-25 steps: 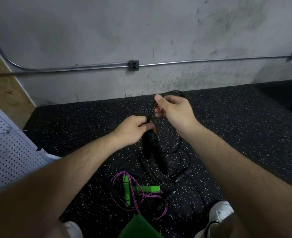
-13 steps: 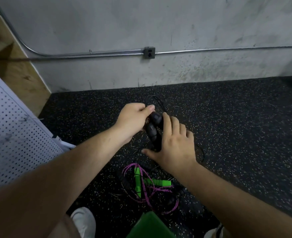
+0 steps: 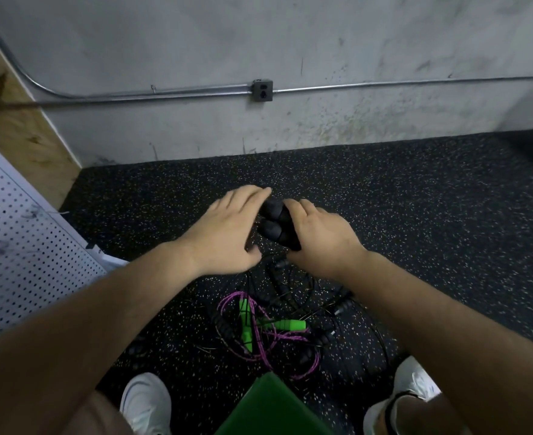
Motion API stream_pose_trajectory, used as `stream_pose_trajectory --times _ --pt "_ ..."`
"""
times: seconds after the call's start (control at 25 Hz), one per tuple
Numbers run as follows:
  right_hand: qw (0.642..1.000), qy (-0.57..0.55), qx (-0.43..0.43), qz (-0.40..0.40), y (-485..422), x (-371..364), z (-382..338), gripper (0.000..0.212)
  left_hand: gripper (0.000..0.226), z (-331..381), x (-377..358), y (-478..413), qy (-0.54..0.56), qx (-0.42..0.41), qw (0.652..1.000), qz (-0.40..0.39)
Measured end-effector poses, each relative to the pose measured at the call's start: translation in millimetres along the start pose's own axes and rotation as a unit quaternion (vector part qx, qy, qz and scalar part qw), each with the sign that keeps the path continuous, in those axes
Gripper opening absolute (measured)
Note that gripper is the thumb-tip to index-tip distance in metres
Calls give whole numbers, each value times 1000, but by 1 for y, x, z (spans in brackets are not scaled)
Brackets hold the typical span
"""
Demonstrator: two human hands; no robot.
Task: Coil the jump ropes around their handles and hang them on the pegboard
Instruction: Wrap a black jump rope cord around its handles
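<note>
Right hand (image 3: 320,238) grips paired black handles (image 3: 274,219), rounded ends toward left hand (image 3: 227,229).

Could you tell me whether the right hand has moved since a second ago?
Yes: the right hand came down, nearer the green handles.

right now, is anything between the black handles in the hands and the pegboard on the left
Nothing visible. The black handles sit between the left hand and right hand; past the left hand, speckled floor runs to the pegboard.
</note>
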State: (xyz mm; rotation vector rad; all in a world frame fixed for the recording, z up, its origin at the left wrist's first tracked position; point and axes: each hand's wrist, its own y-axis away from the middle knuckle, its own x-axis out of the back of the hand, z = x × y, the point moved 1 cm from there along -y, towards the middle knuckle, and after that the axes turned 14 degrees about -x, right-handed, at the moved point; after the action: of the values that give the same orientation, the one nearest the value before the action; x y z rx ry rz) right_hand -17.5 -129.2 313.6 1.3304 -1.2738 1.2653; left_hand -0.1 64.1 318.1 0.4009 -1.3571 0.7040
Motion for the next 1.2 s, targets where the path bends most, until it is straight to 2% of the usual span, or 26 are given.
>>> stream_pose_trajectory --times 0.08,0.16,0.28,0.36,0.48,0.6,0.76,0.88,0.96,1.08,1.2 --pt "999 -2 38 15 0 4 -9 81 98 7 -10 -5 -45 -24 999 10" --pt "999 -3 43 32 1 6 -15 79 87 3 -11 -10 -58 -19 997 46" --pt "996 -48 -52 59 1 11 -5 83 75 -4 -3 -13 -58 16 996 62" --pt "987 -118 -101 44 1 12 5 80 72 -9 -2 -11 -42 48 995 71" --pt "977 -192 -87 6 2 9 7 68 71 -9 -5 -10 -24 49 997 63" --pt "981 -182 -64 27 1 6 5 60 69 -10 -5 -10 -2 48 997 57" --pt "990 -113 -64 60 -1 6 3 56 70 -11 -4 -12 15 41 997 63" --pt "991 -95 -66 60 1 6 -1 56 75 -8 -4 -13 -16 6 997 69" --pt "989 -120 -58 59 1 7 -4 57 80 -6 -4 -13 -59 -46 994 74" --pt "981 -176 -51 67 0 11 -3 65 81 -9 2 -14 -68 -94 991 62" --pt "955 -279 -74 67 5 15 0 86 75 -14 9 -19 -111 -108 988 27"
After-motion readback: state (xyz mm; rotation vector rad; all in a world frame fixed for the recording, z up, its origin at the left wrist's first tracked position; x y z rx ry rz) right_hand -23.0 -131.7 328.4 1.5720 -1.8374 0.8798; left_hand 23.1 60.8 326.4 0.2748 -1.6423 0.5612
